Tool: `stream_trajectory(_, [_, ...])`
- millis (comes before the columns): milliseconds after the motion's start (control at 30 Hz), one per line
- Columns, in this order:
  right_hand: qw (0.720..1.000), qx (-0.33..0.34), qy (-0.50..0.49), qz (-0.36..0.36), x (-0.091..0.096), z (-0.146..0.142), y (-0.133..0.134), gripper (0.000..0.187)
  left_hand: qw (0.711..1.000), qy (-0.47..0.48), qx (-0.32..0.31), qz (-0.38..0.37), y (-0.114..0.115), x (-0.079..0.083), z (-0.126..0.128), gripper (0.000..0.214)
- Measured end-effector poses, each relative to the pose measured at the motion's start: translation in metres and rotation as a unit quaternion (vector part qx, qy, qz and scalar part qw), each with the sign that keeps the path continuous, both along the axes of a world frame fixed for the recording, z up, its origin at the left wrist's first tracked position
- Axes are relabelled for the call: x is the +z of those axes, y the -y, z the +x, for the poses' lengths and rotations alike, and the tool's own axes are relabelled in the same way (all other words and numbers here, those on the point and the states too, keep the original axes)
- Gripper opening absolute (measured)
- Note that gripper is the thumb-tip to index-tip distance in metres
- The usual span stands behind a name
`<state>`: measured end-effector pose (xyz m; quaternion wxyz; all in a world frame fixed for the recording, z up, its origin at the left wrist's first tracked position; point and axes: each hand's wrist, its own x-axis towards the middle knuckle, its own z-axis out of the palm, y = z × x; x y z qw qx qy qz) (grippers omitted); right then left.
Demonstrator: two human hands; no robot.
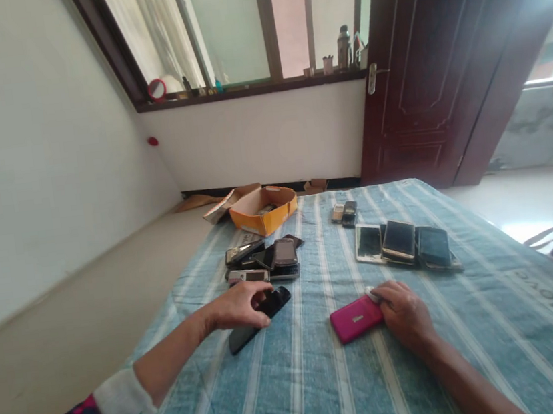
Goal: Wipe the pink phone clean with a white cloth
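Observation:
My left hand (241, 305) curls its fingers round a black phone (275, 301) on the striped blue cloth (427, 363). A flat black piece (242, 339) lies just under that hand. My right hand (403, 312) rests on the right end of a magenta phone (355, 318), with its fingers pressed to it and a small white bit at the fingertips. Both hands sit low on the cloth, about a hand's width apart.
A pile of several old phones (263, 259) lies beyond my left hand. Three larger smartphones (402, 242) lie in a row beyond my right hand, two small phones (344, 213) further back. An orange cardboard box (263, 210) stands at the cloth's far edge. A dark door (432, 80) is at right.

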<state>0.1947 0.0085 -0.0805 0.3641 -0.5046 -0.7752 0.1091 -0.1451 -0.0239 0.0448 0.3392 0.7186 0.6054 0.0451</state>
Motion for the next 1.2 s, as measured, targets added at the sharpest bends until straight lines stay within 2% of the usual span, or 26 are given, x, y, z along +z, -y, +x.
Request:
stream_trajectory(100, [1.0,0.001,0.001,0.0,-0.001,0.001,0.0,0.031,0.984,-0.149,-0.056,0.084,0.008,0.005,0.0,0.041])
stream_trajectory(167, [1.0,0.007,0.001,-0.003,-0.001,0.001,0.001,0.031,0.967,-0.215,-0.073,0.115,0.013,0.005,0.003,0.043])
stream_trajectory(300, [1.0,0.009,0.002,-0.007,-0.002,0.001,0.0,0.031,0.942,-0.299,-0.094,0.118,0.022,0.001,0.005,0.054])
stream_trajectory(533, [1.0,0.006,0.002,-0.008,0.0,-0.001,0.0,0.03,0.93,-0.338,-0.09,0.116,0.036,-0.004,0.011,0.063])
stream_trajectory(700, [1.0,0.005,0.0,-0.007,0.0,-0.002,0.001,0.031,0.941,-0.289,-0.114,0.139,0.041,-0.013,0.03,0.055])
stream_trajectory(833, [1.0,0.007,0.0,-0.009,0.001,-0.003,0.0,0.03,0.941,-0.223,-0.17,0.189,0.031,-0.018,0.063,0.041])
stream_trajectory(1000, [1.0,0.009,-0.001,-0.005,0.002,-0.004,0.0,0.03,0.933,-0.187,-0.214,0.222,-0.013,-0.017,0.128,0.026])
stream_trajectory(1100, [1.0,0.004,-0.002,0.005,0.002,-0.005,-0.001,0.028,0.933,-0.156,-0.209,0.247,-0.044,-0.019,0.172,0.025])
stream_trajectory(1200, [1.0,-0.013,-0.007,0.012,0.001,-0.005,-0.002,0.028,0.941,-0.134,-0.174,0.257,-0.067,-0.02,0.207,0.032])
